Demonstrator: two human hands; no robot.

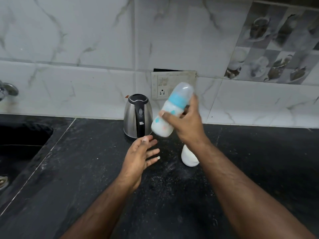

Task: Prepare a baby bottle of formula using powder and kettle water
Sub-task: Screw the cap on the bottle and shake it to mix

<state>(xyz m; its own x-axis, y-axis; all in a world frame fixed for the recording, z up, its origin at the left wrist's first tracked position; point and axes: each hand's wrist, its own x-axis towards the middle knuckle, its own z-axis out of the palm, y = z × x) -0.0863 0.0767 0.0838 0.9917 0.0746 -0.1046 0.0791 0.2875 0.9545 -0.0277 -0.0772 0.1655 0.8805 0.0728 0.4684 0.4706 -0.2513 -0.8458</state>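
Note:
My right hand [187, 120] grips a baby bottle [170, 112] in the air above the counter. The bottle is tilted, with its clear cap and blue collar up and to the right, and it holds milky white liquid; it looks motion-blurred. My left hand [141, 156] hovers open just below and left of the bottle, fingers spread and holding nothing. A steel kettle [138, 116] with a black lid and handle stands by the wall, left of the bottle. A white container [188, 156] stands on the counter, partly hidden under my right forearm.
The black stone counter [86, 169] is dusted with white powder specks near the middle. A dark sink [20, 144] lies at the left, with a tap [7, 90] on the wall above it. A switch and socket plate [165, 85] is set in the tiled wall behind the kettle.

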